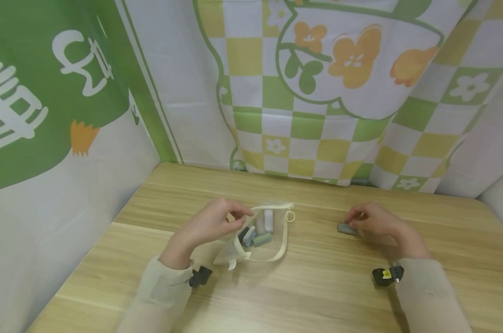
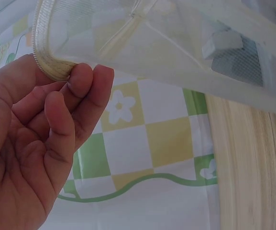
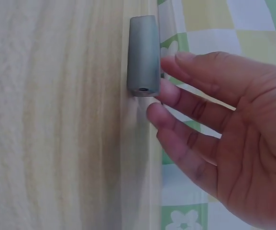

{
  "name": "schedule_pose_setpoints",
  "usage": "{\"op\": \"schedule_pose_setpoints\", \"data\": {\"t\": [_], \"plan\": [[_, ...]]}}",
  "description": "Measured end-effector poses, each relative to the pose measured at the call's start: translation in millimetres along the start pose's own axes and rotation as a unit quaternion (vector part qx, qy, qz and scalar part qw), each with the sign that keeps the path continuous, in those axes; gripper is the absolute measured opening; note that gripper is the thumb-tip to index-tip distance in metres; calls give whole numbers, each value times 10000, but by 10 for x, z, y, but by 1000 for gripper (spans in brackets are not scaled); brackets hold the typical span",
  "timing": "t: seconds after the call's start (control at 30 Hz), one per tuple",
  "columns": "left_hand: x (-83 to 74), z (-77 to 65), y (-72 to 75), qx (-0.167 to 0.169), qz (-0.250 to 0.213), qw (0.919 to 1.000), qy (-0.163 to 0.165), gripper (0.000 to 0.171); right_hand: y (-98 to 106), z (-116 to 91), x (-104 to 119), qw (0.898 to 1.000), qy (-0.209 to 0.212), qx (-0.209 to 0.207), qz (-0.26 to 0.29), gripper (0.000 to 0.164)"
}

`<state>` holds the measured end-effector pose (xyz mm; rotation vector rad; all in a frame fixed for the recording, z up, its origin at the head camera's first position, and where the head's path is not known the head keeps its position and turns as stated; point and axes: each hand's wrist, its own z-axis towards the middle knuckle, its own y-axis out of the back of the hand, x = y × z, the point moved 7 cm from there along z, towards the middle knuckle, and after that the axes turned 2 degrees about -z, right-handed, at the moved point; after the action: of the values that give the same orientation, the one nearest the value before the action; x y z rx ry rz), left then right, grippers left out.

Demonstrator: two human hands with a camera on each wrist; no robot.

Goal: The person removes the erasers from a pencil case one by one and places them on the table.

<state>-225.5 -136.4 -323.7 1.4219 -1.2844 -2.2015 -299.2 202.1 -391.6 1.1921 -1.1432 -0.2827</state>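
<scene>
My left hand [image 1: 213, 222] pinches the zipper edge of a translucent mesh pouch [image 1: 285, 240] at its mouth. The zipper edge [image 2: 39, 52] lies between thumb and fingertips in the left wrist view. Several small blocks lie in the pouch, among them a green block [image 1: 262, 239], a pale block [image 1: 269, 221] and a dark block [image 1: 244, 233]. My right hand [image 1: 374, 219] is over a grey-blue block [image 1: 346, 229] on the table. In the right wrist view the loosely bent fingers [image 3: 164, 117] are right at one side of this block, with its near face uncovered.
The wooden table [image 1: 309, 282] carries both pouch and block. A ring-shaped zipper pull [image 1: 290, 216] hangs at the pouch's right corner. Behind the table's back edge hangs a checked curtain [image 1: 305, 138], and a green and white cloth [image 1: 105, 162] hangs along the left.
</scene>
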Motion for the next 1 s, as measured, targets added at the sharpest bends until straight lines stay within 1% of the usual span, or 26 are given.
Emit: {"op": "schedule_pose_setpoints", "data": {"t": [0.17,0.4,0.53,0.8,1.0], "plan": [[-1,1,2,6,3,10000,-7,25,53,-3,41,9998,57,-178,-1,14],[-15,18,3,11,-23,10000,28,24,77,8,102,9997,133,-195,95,16],[-20,31,1,43,-13,10000,4,25,84,10,141,9995,158,-268,49,15],[-32,24,-5,75,26,10000,-21,25,127,-24,307,9968,381,-691,-81,10],[-27,18,-12,83,35,10000,-12,25,124,-34,419,9956,406,-803,-245,11]]}}
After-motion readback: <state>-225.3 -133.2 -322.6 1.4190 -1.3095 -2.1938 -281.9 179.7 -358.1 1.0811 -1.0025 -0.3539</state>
